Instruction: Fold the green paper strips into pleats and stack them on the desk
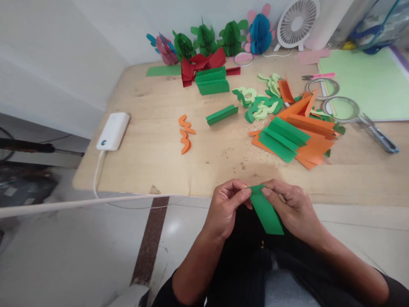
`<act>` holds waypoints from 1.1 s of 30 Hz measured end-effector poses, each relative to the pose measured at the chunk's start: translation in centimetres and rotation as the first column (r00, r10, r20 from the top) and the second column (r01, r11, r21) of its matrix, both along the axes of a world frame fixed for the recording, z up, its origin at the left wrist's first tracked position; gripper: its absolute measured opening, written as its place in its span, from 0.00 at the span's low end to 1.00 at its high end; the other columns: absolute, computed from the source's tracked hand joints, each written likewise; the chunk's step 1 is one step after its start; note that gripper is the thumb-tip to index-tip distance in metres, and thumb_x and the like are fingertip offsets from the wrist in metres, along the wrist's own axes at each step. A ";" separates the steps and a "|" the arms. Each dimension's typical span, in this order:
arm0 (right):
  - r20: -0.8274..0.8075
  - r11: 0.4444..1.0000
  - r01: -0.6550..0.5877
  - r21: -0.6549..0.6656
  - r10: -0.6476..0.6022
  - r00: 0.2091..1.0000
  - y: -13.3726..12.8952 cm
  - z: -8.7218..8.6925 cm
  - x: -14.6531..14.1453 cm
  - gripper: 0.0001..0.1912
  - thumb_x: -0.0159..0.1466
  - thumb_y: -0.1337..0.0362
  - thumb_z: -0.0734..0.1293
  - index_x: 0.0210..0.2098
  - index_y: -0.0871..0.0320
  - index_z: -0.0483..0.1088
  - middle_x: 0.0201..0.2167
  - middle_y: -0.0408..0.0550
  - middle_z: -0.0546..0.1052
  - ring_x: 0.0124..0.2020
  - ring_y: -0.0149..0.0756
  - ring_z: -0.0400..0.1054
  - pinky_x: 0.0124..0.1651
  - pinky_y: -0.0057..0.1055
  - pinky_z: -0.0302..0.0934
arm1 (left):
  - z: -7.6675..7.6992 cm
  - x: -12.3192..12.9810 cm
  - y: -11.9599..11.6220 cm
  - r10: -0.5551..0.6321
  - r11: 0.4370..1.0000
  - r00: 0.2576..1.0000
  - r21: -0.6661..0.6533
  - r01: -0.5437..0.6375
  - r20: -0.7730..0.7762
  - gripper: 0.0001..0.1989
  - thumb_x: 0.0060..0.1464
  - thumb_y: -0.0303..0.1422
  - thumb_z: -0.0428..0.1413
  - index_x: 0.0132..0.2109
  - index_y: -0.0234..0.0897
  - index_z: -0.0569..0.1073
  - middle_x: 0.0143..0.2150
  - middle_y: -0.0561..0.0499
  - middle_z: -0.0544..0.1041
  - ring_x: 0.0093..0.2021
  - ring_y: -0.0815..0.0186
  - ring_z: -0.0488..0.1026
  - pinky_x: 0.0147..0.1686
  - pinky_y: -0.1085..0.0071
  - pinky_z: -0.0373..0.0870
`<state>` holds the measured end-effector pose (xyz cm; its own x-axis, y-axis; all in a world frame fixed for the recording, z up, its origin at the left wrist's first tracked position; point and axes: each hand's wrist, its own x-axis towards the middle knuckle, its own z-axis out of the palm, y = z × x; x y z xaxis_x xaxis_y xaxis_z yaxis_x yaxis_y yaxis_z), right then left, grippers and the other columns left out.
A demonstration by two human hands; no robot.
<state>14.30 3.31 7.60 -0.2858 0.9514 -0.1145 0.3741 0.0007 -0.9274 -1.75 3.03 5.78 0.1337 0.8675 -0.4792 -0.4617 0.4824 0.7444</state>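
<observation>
Left hand (225,209) and right hand (295,209), close together: both pinch one green paper strip (267,214) by its far end, at the near edge of the surface (153,149). Possible faults: strip torn or skewed by uneven tugging; orange cutouts (185,144) scattered, should the fan (297,24) blow.

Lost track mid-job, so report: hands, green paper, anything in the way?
Left hand, right hand: pinching green paper strip at far end. Near end free. Nothing seen blocking it.

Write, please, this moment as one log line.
left hand: pinches green paper strip | right hand: pinches same strip | table: folded orange papers
</observation>
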 end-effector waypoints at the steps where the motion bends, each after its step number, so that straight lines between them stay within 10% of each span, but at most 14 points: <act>1: -0.003 1.000 0.001 -0.002 -0.001 1.000 0.0 0.0 0.0 0.16 0.69 0.57 0.58 0.33 0.53 0.76 0.28 0.41 0.78 0.27 0.28 0.70 0.32 0.25 0.62 | 0.0 0.1 -0.1 0.009 1.000 1.000 0.003 -0.009 0.003 0.12 0.42 0.36 0.67 0.26 0.35 0.72 0.25 0.55 0.72 0.23 0.73 0.69 0.26 0.75 0.67; 11: 0.028 0.996 0.093 -0.006 -0.093 0.995 0.0 -0.2 -0.2 0.16 0.68 0.56 0.59 0.29 0.55 0.72 0.24 0.41 0.75 0.25 0.29 0.67 0.28 0.26 0.60 | -0.6 0.6 -0.5 0.082 0.992 0.987 0.102 -0.067 -0.141 0.18 0.53 0.47 0.59 0.29 0.35 0.76 0.25 0.51 0.73 0.26 0.69 0.69 0.29 0.72 0.68; 20: 0.018 0.973 0.151 0.175 -0.156 0.988 0.1 -0.5 -0.7 0.15 0.67 0.61 0.60 0.25 0.56 0.67 0.24 0.43 0.70 0.28 0.30 0.64 0.31 0.28 0.58 | -0.6 1.3 -0.9 0.095 0.991 0.981 0.105 -0.078 -0.169 0.10 0.44 0.36 0.67 0.30 0.35 0.75 0.27 0.54 0.75 0.29 0.71 0.70 0.31 0.75 0.69; 33: -0.033 0.978 0.188 0.087 -0.186 0.982 0.6 -0.6 -0.9 0.12 0.64 0.60 0.63 0.26 0.56 0.70 0.23 0.42 0.69 0.25 0.28 0.63 0.28 0.25 0.58 | -0.9 2.0 -1.0 0.136 0.986 0.965 0.127 -0.110 -0.222 0.08 0.46 0.35 0.65 0.28 0.36 0.75 0.25 0.55 0.75 0.28 0.72 0.69 0.30 0.76 0.67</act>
